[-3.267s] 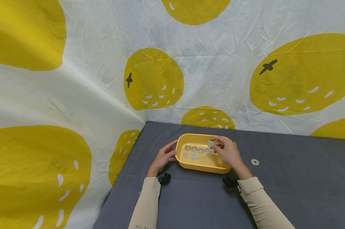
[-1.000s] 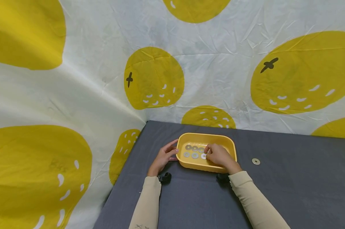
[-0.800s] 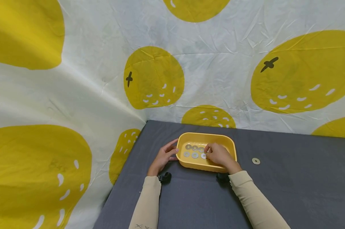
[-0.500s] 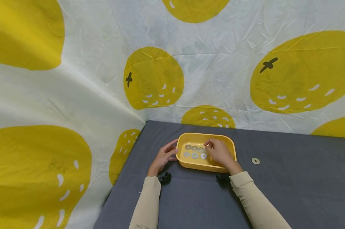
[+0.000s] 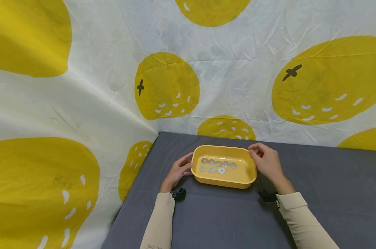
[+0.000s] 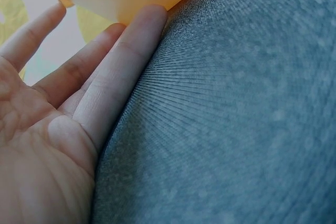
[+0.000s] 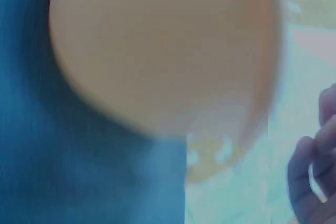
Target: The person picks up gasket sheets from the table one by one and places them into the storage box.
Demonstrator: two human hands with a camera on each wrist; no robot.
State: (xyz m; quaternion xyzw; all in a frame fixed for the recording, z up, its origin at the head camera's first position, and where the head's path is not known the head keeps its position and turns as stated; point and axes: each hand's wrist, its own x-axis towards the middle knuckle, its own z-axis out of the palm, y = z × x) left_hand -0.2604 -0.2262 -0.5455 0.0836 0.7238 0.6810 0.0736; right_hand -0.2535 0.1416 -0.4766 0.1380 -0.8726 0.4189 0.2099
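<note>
In the head view a yellow plastic tub sits on the dark cloth-covered table. Flat metal washers lie inside: an upper row of several, ending at a right-hand washer, and a lower row of three, its last washer at the right. My left hand rests against the tub's left end, its thumb at the rim and its straight fingers touching the outer wall. My right hand is over the tub's right rim, fingers loosely bent, with nothing visible in them.
The grey tablecloth extends around the tub. A white curtain with yellow fruit prints hangs behind and to the left. The spot where a loose washer lay is covered by my right hand and wrist.
A third washer, earlier pinched in my right hand, now lies in the lower row. That hand has let go and moved right, out of the tub. My left hand has stayed put.
</note>
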